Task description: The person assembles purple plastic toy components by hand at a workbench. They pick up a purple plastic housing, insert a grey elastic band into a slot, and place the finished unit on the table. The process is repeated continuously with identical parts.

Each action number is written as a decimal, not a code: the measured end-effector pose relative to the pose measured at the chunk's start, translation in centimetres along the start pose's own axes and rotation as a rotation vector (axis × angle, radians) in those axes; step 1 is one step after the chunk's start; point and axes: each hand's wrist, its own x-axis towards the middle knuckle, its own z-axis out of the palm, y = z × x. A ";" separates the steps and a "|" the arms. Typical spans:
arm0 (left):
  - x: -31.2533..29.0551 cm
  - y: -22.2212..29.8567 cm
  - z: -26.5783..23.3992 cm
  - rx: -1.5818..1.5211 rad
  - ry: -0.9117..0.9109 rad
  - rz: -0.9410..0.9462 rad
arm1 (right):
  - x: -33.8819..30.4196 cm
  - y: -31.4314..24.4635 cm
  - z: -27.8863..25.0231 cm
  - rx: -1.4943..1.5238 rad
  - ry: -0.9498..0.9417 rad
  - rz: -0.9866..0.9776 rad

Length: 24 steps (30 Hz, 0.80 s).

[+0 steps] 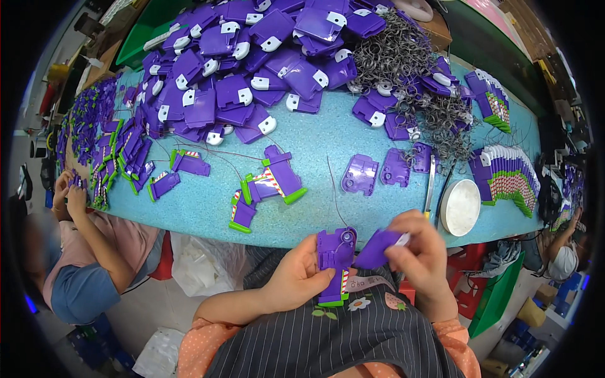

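Observation:
My left hand (295, 276) grips an opened purple plastic housing (336, 247) near the table's front edge. Its moulded inside faces up, with a round boss at the top. A purple wing piece (332, 291) with a red-and-white striped band and green tip extends from its lower end, and a thin dark wire rises from its top. Just to the right, my right hand (418, 249) pinches a purple cover (374, 248) with a white corner, slightly blurred and tilted. Beyond my hands lie loose striped wing pieces (283, 174) and purple half shells (360, 174).
Purple covers with white corners (217, 91) pile up at the back. Right of them are tangled dark wire coils (394, 57). A white bowl (460, 208), a knife (430, 186) and stacked finished wings (507, 176) stand at right. Another person's hands (74, 189) work at far left.

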 end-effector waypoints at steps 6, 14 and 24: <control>0.3 0.2 0.4 0.144 0.067 0.184 | -0.6 -0.2 0.9 -0.632 -0.487 -0.451; -0.1 -0.8 0.9 0.349 0.188 0.289 | -1.7 0.2 2.4 -0.943 -0.454 -0.575; -0.1 -1.2 1.8 0.408 0.172 0.392 | -2.6 1.7 3.3 -0.633 -0.392 -0.500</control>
